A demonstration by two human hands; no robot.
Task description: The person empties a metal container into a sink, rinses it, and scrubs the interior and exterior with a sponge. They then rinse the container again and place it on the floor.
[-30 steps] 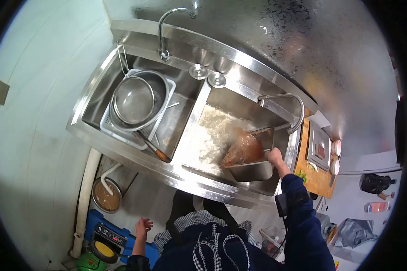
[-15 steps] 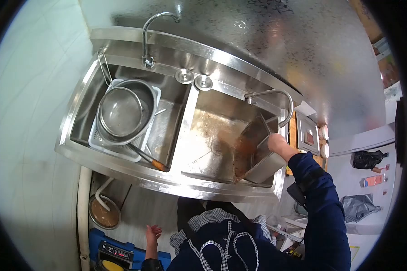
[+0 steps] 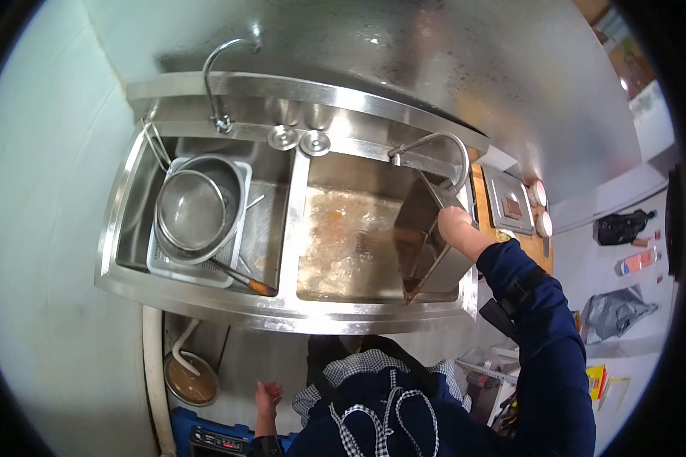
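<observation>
My right hand [image 3: 455, 227] is closed on the upper rim of a rectangular metal container [image 3: 443, 268], tilted in the right sink basin [image 3: 347, 232]. The container's opening faces left, with reddish-brown residue inside. Brownish water covers the basin's bottom. A curved faucet [image 3: 465, 156] arches just behind my hand. Low beside my body, my left hand [image 3: 267, 396] holds nothing, its fingers apart.
In the left basin, a metal bowl [image 3: 232, 179] and a strainer [image 3: 191, 211] rest on a white basket [image 3: 156, 255]. Another faucet [image 3: 207, 68] and two round drain lids [image 3: 283, 138] are behind. A lidded tray [image 3: 508, 199] lies at right. A bucket [image 3: 192, 379] is on the floor.
The container has tipped further left, and the reddish liquid in it has run out into the basin. The view has shifted slightly. My right hand still grips the rim.
</observation>
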